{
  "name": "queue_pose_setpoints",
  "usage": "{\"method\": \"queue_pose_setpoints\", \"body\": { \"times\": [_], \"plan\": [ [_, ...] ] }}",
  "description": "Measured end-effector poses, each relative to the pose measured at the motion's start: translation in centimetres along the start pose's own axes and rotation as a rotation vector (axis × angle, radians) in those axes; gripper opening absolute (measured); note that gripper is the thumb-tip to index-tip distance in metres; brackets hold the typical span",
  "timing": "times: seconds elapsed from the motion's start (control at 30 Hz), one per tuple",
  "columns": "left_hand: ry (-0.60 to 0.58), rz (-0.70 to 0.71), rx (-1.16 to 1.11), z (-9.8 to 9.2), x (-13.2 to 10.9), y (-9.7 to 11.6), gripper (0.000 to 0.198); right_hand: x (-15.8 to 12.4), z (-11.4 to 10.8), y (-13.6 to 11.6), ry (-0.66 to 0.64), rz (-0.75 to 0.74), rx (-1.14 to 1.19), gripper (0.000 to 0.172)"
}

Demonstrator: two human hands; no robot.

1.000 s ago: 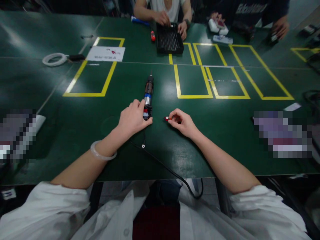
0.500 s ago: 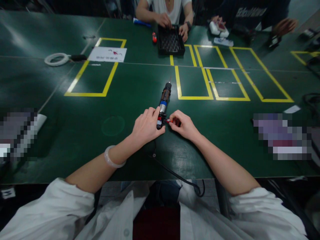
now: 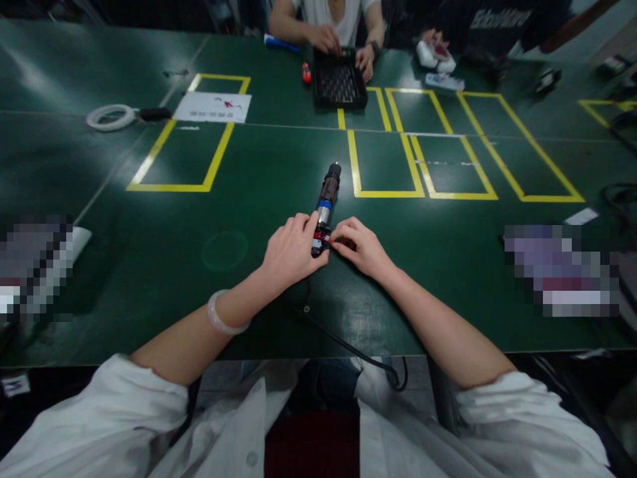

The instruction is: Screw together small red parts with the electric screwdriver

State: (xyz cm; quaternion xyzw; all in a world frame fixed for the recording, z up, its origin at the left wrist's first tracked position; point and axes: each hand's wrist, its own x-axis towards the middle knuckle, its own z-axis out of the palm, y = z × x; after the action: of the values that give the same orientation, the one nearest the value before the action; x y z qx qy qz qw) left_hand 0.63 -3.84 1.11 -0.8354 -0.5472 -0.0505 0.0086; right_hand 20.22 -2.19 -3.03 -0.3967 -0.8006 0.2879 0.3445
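An electric screwdriver (image 3: 326, 198), black with a silver and blue band, lies on the green table (image 3: 259, 199), tip pointing away from me. My left hand (image 3: 291, 251) is closed round its near end. My right hand (image 3: 362, 247) pinches a small red-tipped plug right against that near end; the plug itself is mostly hidden by my fingers. A black cable (image 3: 348, 345) runs from under my hands to the table's near edge and drops off it.
Yellow tape rectangles (image 3: 385, 162) mark the table. Across it, another person's hands rest at a black tray (image 3: 339, 85), beside a small red item (image 3: 306, 72). A white coil (image 3: 105, 117) and a paper sheet (image 3: 213, 107) lie far left. Blurred objects sit at both sides.
My left hand slid the screwdriver rightward to meet my right hand. The red-tipped plug, clearly apart a second ago, is now pressed against the tool's near end.
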Motion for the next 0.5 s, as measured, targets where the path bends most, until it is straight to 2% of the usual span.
{"method": "queue_pose_setpoints", "body": {
  "times": [0.27,0.5],
  "plan": [
    [-0.013,-0.009,0.000,-0.12,0.02,0.02,0.070,-0.11,-0.07,-0.30,0.030,0.002,0.019,0.009],
    [-0.020,-0.048,-0.013,-0.21,0.10,0.30,0.068,-0.15,0.07,-0.94,0.090,0.083,-0.024,0.007]
  ]
}}
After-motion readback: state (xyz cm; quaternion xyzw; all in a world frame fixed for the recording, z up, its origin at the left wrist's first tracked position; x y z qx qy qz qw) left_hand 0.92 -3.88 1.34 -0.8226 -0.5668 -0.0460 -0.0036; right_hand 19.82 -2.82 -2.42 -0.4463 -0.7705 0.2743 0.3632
